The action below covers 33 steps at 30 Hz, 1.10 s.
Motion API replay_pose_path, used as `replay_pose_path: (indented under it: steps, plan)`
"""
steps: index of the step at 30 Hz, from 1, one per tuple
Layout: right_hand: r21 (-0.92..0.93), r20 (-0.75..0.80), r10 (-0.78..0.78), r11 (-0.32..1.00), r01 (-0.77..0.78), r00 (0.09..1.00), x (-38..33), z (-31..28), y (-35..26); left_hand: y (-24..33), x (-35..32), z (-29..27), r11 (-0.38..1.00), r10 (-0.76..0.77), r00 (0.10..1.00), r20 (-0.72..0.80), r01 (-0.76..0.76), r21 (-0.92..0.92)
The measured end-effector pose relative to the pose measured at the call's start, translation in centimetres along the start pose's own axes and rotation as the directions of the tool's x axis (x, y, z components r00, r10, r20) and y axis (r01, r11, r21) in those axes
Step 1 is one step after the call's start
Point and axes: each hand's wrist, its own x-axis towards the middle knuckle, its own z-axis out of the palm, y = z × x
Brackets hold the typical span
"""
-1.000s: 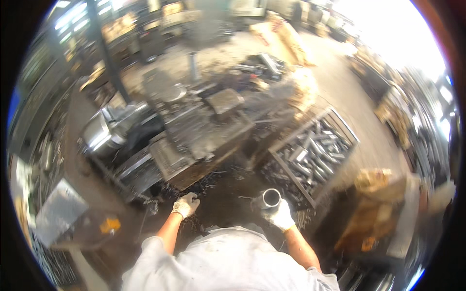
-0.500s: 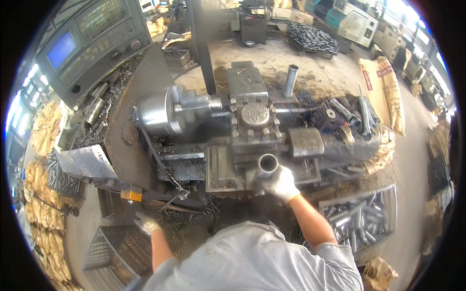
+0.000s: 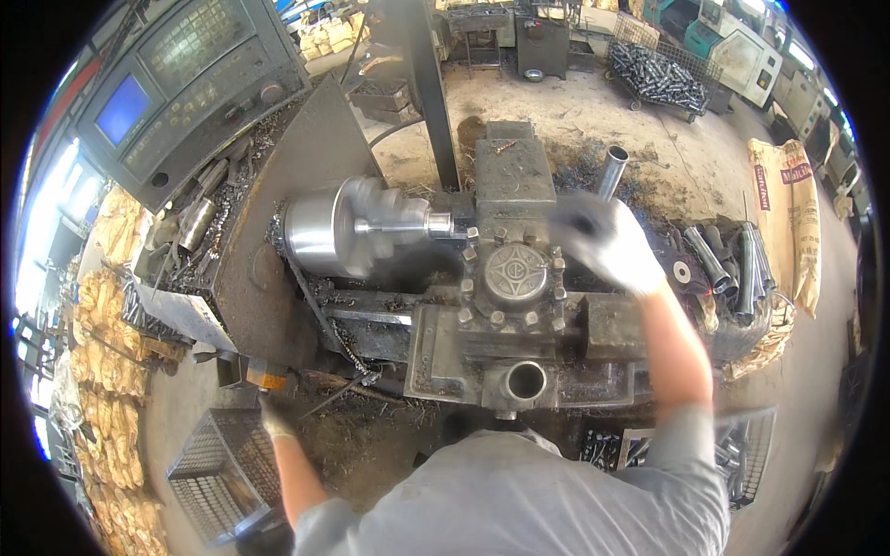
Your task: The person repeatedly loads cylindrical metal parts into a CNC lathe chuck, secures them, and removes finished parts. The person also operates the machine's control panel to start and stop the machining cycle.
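Note:
My right hand (image 3: 607, 243), in a white glove and blurred by motion, hovers over the far right side of the lathe carriage (image 3: 519, 306), its fingers spread and empty. Just beyond it an upright grey metal tube (image 3: 613, 170) stands. A short steel tube (image 3: 526, 381) lies in the front of the carriage, its open end facing me. My left hand (image 3: 274, 413), in a dirty glove, is low at the lathe's left front edge beside an orange part (image 3: 269, 378); its grip is unclear. The chuck (image 3: 338, 227) is blurred and holds a steel bar (image 3: 400, 225).
A control panel with a blue screen (image 3: 176, 88) stands at the upper left. A wire basket (image 3: 222, 473) sits on the floor at the lower left. Steel tubes lie in a pile (image 3: 732, 264) on the right and in a crate (image 3: 742, 454) at the lower right. Sacks (image 3: 788, 213) lean further right.
My right hand let go of the short tube at the carriage front and swept up toward the far right. My left hand rose to the lathe's front edge.

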Motion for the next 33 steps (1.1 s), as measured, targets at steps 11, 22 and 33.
replay_pose_path:
  steps: [11, 22, 33]
  plan:
    - [-0.323, 0.832, 0.414, 0.903, -0.284, 0.37, 17.0, 13.4, 10.6, -15.4, -15.4, 3.3, 0.881, -0.061, 0.993, 0.097, 0.008, 0.473]
    - [-0.301, 0.149, 0.491, 0.849, -0.433, 0.858, 19.2, 7.3, 17.9, -9.7, -15.3, 8.4, 0.617, 0.218, 0.939, 0.266, -0.343, 0.708]
    - [-0.283, 0.886, 0.293, 0.956, -0.081, 0.36, 18.5, 18.3, 6.9, 7.1, -15.6, 43.3, -0.096, 0.488, 0.184, 0.853, -0.96, 0.262]
